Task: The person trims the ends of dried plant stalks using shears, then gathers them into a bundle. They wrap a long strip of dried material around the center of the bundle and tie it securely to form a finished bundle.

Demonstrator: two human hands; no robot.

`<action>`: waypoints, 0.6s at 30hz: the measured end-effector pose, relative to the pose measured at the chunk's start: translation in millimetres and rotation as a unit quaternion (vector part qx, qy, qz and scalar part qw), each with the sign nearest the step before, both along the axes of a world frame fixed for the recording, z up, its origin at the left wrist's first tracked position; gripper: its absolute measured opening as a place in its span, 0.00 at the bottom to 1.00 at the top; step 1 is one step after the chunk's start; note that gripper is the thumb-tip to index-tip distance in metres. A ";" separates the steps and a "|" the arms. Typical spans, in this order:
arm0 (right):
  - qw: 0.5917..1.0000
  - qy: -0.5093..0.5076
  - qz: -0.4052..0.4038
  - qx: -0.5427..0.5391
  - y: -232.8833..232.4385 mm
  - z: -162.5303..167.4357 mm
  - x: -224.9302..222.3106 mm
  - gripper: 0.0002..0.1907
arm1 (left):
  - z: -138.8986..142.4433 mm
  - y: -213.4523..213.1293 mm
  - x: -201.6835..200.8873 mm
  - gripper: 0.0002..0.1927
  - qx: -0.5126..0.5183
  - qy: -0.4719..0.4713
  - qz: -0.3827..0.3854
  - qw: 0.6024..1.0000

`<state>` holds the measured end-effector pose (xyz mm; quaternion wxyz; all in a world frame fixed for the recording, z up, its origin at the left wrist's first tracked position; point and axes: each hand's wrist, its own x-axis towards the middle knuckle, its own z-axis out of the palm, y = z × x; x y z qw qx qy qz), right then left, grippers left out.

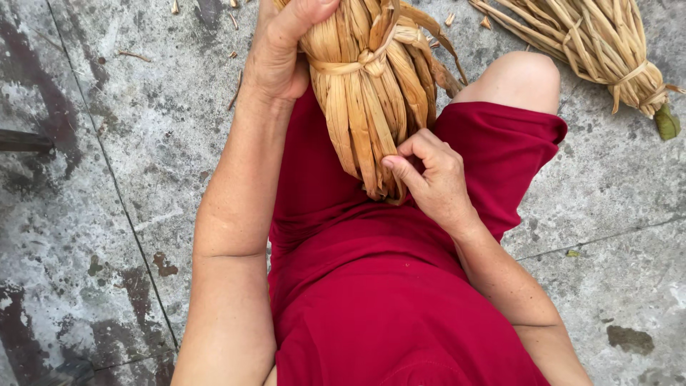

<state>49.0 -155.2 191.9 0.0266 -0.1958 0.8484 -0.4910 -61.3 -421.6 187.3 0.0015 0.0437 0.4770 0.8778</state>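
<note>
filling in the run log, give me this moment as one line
left hand: grips tied dried-leaf bundle | right hand: fingers pinch bundle's lower end | second bundle: on concrete floor, apart

A tan bundle of dried, flat plant stalks (368,93), bound by a strip, was held upright over a red-clothed lap.

— What's that bundle (371,93) in your lap made of?
— Dried plant leaves, straw-coloured, ribbed and faintly shiny, tied with a strip of the same stuff.
— And the second bundle (593,43)?
— Same dry fibre.
— Your shorts (386,286)?
— Soft matt red cloth.
— The floor (107,179)?
— Rough grey concrete, stained and blotchy.
</note>
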 end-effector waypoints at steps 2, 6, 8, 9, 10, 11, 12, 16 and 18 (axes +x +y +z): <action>0.999 0.005 0.014 0.038 0.7 -7.3 4.4 0.13 | -3.7 -4.3 0.8 0.22 0.012 -0.003 0.007 1.000; 0.991 -0.094 0.053 0.078 11.3 -27.6 20.8 0.14 | -13.5 -17.8 -6.8 0.21 0.021 -0.010 0.029 0.999; 0.980 -0.125 0.112 0.105 32.8 -34.4 32.3 0.12 | -15.9 -24.3 -9.4 0.21 0.047 -0.015 0.035 0.998; 0.973 -0.140 0.143 0.118 48.0 -36.3 38.1 0.11 | -15.6 -27.0 -9.2 0.22 0.032 -0.019 0.037 0.999; 0.960 -0.199 0.183 0.069 66.1 -36.4 44.8 0.11 | -13.8 -29.6 -8.5 0.23 0.016 -0.021 0.039 0.999; 0.941 -0.257 0.221 0.018 88.3 -34.6 49.8 0.10 | -10.7 -31.1 -6.3 0.24 -0.001 -0.024 0.040 0.999; 0.934 -0.274 0.219 -0.077 116.2 -30.7 50.4 0.09 | -6.7 -31.1 -2.8 0.26 -0.001 -0.010 0.032 0.999; 0.892 -0.152 -0.085 -0.418 227.3 -5.7 57.7 0.05 | 17.6 -15.0 13.0 0.36 -0.070 0.035 0.011 0.997; 0.893 -0.076 -0.265 -0.356 262.5 7.1 65.0 0.05 | 29.9 0.6 29.2 0.39 -0.120 0.039 -0.006 0.992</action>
